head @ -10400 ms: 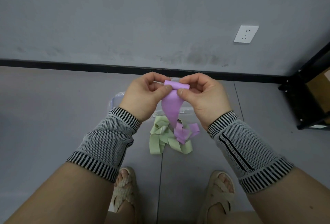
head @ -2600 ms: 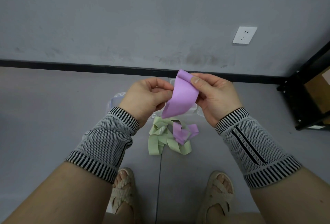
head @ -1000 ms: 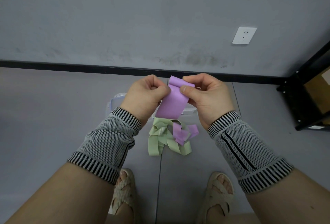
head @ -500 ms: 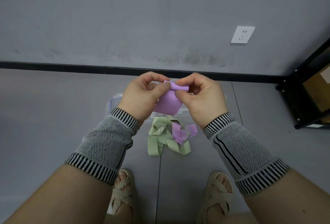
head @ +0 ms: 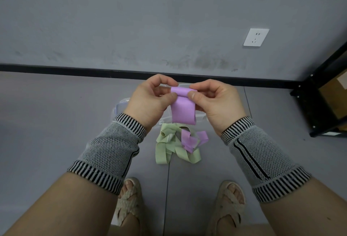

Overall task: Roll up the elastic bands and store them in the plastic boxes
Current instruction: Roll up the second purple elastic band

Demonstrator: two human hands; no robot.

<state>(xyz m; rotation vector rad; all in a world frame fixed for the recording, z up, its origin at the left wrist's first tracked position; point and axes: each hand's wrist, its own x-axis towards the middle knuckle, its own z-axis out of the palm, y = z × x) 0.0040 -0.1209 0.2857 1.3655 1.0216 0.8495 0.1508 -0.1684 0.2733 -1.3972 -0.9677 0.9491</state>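
Both thumbs and forefingers pinched the rolled top edge of the purple elastic band [head: 183, 108], the left hand [head: 150, 102] at one end, the right hand [head: 216, 102] at the other. Its tail hung above the clear plastic box [head: 120, 107]. Rolling well would mean even tension and square edges. More bands [head: 176, 143] lay on the floor.
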